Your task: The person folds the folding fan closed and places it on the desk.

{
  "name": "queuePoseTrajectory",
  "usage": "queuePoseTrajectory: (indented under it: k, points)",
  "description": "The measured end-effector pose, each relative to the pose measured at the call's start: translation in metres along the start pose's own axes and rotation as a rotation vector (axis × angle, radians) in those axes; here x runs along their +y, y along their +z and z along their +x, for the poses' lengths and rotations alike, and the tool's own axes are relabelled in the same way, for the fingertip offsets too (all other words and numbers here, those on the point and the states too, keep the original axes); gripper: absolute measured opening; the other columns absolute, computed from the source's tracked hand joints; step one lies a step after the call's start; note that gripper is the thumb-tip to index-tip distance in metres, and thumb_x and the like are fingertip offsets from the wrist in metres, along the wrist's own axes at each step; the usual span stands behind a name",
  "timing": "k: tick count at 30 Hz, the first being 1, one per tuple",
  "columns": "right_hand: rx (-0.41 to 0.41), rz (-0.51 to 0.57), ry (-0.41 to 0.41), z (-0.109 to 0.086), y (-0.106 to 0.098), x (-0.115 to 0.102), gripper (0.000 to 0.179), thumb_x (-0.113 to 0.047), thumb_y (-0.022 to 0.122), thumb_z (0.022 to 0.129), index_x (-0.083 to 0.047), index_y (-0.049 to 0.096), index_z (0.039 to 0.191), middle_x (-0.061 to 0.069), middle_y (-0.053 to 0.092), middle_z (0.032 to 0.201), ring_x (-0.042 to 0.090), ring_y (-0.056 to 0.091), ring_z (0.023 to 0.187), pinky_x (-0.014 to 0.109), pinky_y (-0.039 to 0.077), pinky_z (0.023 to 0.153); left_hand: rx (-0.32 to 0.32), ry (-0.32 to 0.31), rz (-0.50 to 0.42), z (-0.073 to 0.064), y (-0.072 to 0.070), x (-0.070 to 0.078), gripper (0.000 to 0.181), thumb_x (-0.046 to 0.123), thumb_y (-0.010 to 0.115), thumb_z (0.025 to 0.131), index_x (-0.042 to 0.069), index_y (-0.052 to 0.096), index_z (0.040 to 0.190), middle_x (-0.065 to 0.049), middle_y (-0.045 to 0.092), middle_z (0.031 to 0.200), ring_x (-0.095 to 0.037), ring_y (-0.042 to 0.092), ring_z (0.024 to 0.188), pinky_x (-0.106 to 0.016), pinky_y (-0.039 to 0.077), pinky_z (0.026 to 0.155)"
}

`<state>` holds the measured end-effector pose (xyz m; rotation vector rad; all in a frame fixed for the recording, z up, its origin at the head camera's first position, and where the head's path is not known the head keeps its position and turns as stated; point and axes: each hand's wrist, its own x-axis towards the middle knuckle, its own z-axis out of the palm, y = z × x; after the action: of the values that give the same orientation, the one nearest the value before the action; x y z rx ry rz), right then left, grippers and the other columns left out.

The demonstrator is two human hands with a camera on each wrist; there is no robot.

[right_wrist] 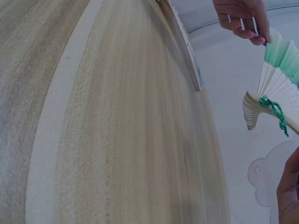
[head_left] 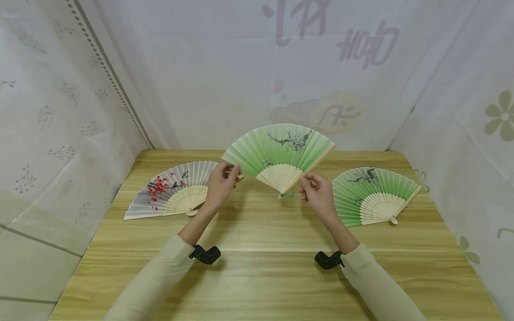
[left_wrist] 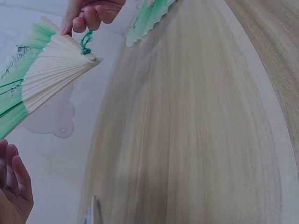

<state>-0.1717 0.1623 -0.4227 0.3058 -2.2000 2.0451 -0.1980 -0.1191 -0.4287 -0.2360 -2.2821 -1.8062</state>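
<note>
Green fan between left hand and right hand

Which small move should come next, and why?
Perhaps lower the raised green fan onto the table between the floral fan and the second green fan: both lie open, and the raised one, held by the left hand and right hand, is spread too.
</note>
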Motion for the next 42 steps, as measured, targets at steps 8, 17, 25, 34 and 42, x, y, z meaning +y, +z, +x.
queuePoseTrajectory:
  k: [8, 17, 25, 34, 42]
  points:
    - [0.001, -0.002, -0.001, 0.001, -0.001, 0.001, 0.019, 0.001, 0.057, 0.103, 0.019, 0.060, 0.099, 0.022, 0.060, 0.071, 0.019, 0.055, 0.051, 0.029, 0.053, 0.048, -0.021, -0.004, 0.014, 0.001, 0.002, 0.012, 0.019, 0.009, 0.056, 0.106, -0.010, 0.062, 0.105, -0.020, 0.068, 0.095, -0.010, 0.064, 0.072, -0.029, 0.057, 0.059]
    - [0.025, 0.027, -0.018, 0.008, -0.004, 0.032, 0.023, -0.009, 0.062, 0.103, 0.014, 0.063, 0.100, 0.039, 0.056, 0.077, 0.013, 0.054, 0.050, 0.024, 0.050, 0.046, -0.046, 0.009, 0.033, 0.002, 0.006, 0.015, 0.019, 0.005, 0.053, 0.106, -0.012, 0.060, 0.107, -0.018, 0.066, 0.093, -0.011, 0.062, 0.071, -0.025, 0.055, 0.058]
    - [0.032, 0.031, -0.018, 0.008, -0.002, 0.033, 0.023, -0.010, 0.064, 0.102, 0.012, 0.063, 0.096, 0.038, 0.056, 0.076, 0.013, 0.054, 0.050, 0.022, 0.050, 0.045, -0.054, 0.012, 0.017, 0.006, 0.007, 0.000, 0.020, 0.015, 0.057, 0.107, -0.004, 0.062, 0.108, -0.020, 0.067, 0.098, -0.018, 0.066, 0.074, -0.030, 0.057, 0.060]
    - [0.023, 0.018, -0.007, 0.009, -0.002, 0.034, 0.022, -0.007, 0.062, 0.103, 0.015, 0.063, 0.102, 0.038, 0.057, 0.077, 0.014, 0.054, 0.051, 0.023, 0.050, 0.046, -0.058, 0.013, 0.013, 0.007, 0.007, 0.001, 0.018, 0.016, 0.056, 0.107, -0.001, 0.062, 0.108, -0.013, 0.067, 0.096, -0.023, 0.067, 0.076, -0.045, 0.059, 0.064]
    - [0.010, 0.004, -0.007, 0.010, 0.001, 0.035, 0.021, -0.006, 0.062, 0.102, 0.014, 0.063, 0.099, 0.039, 0.057, 0.077, 0.013, 0.055, 0.051, 0.023, 0.051, 0.046, -0.057, 0.010, 0.013, 0.010, 0.008, 0.003, 0.020, 0.016, 0.057, 0.107, -0.002, 0.062, 0.104, -0.012, 0.068, 0.095, -0.019, 0.066, 0.074, -0.053, 0.058, 0.066]
